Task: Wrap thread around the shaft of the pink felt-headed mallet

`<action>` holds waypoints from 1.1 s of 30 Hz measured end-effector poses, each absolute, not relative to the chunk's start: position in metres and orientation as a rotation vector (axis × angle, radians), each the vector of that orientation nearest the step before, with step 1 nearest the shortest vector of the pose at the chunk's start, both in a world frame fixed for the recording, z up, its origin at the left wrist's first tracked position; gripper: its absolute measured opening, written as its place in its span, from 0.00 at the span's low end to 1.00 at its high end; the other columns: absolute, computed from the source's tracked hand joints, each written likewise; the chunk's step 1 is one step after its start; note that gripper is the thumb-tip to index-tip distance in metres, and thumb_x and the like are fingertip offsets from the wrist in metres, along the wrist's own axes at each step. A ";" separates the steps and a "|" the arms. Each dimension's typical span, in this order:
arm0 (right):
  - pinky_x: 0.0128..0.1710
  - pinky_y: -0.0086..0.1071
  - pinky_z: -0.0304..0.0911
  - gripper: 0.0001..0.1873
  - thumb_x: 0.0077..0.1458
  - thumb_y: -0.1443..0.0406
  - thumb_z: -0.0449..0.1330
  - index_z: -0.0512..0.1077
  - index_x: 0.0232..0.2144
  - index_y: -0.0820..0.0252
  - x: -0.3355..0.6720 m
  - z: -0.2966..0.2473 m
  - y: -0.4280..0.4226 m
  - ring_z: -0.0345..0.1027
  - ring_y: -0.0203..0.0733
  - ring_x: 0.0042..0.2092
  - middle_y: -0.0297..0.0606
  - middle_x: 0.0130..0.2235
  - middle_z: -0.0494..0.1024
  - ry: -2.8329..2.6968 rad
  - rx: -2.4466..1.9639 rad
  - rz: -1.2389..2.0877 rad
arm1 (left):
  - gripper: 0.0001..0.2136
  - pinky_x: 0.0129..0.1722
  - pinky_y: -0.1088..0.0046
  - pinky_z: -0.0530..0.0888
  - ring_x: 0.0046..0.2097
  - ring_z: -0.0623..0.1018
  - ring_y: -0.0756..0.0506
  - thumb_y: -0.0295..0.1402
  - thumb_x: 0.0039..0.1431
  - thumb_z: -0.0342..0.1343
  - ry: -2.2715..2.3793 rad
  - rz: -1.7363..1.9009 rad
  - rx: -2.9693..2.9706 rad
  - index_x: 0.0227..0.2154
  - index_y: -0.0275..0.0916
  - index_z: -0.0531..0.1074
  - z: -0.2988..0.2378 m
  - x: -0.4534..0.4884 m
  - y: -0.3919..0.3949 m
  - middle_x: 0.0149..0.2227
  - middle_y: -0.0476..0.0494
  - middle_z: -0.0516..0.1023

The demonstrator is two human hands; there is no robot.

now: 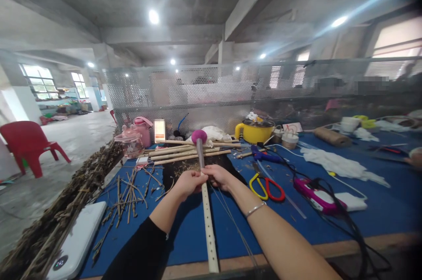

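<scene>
A long pale stick with a row of small holes [208, 223] runs from the table's front edge up to my hands. Beyond them its upper part [200, 152] is grey, perhaps wrapped, and ends at a round purple ball [199, 136]; whether the ball is fixed to it I cannot tell. My left hand [190, 182] pinches the stick from the left. Close against it, my right hand [217, 176] has its fingers closed on the same spot. Thin wires or strings [232, 216] trail from below my right hand to the front edge. A dark mat [169, 174] lies underneath.
Thin twigs [132, 192] lie left, near a white power bank [77, 240]. Pale rods [184, 154] lie behind my hands. Scissors [267, 187], a blue glue gun [265, 155], a purple power strip [316, 196] with cords and a yellow pot [259, 132] stand right. Another person's hand [416, 157] shows far right.
</scene>
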State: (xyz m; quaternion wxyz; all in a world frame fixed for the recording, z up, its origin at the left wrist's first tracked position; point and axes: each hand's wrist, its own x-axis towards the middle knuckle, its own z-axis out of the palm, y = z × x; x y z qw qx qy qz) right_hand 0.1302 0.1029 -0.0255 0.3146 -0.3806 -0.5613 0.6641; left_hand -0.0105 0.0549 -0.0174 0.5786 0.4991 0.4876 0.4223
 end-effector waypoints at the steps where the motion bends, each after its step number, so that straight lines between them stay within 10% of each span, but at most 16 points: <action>1: 0.13 0.22 0.30 0.16 0.42 0.57 0.61 0.59 0.22 0.61 0.133 -0.027 0.102 0.36 0.24 0.14 0.20 0.13 0.52 -1.476 -0.966 1.771 | 0.18 0.24 0.79 0.67 0.21 0.68 0.55 0.43 0.37 0.64 1.107 0.992 1.150 0.21 0.33 0.67 -0.018 -0.009 0.052 0.20 0.49 0.69; 25: 0.11 0.22 0.32 0.13 0.43 0.59 0.61 0.63 0.22 0.63 0.147 -0.022 0.100 0.42 0.24 0.12 0.24 0.12 0.57 -1.575 -0.968 1.765 | 0.12 0.24 0.77 0.69 0.28 0.75 0.49 0.36 0.49 0.55 0.982 0.857 1.114 0.33 0.32 0.70 -0.016 0.001 0.040 0.34 0.37 0.76; 33: 0.11 0.23 0.31 0.12 0.42 0.61 0.61 0.64 0.20 0.63 0.138 -0.021 0.096 0.37 0.24 0.11 0.22 0.09 0.51 -1.574 -1.180 1.615 | 0.11 0.23 0.77 0.62 0.22 0.69 0.51 0.36 0.41 0.61 1.415 1.035 1.367 0.22 0.34 0.67 -0.026 -0.002 0.046 0.19 0.50 0.69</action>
